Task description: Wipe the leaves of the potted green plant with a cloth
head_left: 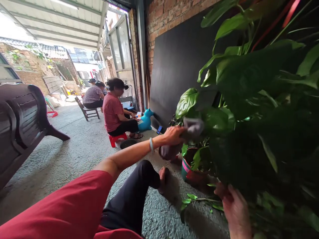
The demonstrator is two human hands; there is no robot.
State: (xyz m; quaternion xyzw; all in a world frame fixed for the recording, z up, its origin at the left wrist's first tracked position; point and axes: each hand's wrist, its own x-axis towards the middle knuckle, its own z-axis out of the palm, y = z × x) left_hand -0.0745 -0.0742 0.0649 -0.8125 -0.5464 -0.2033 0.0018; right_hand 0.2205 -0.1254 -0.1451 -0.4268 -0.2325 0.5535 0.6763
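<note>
Reaching forward with a pale bangle on the wrist, my left hand [174, 134] is closed on a crumpled grey cloth [194, 127], slightly blurred. The cloth is beside the broad green leaves [219, 121] of a large leafy plant. My right hand [234, 204] is low on the right, at the plant's shaded foliage. Its thumb and fingers are drawn together; dark leaves hide what is between them. A green pot with a pink band [185, 168] stands below the cloth, and a cut or trailing leafy stem [196, 199] lies on the ground near my right hand.
A dark panel [179, 66] leans on the brick wall behind the plant. A person in a red shirt [113, 111] sits on a red stool near a blue animal-shaped toy [146, 120]. A phone [159, 129] stands nearby. A dark wooden bench [22, 122] is at left.
</note>
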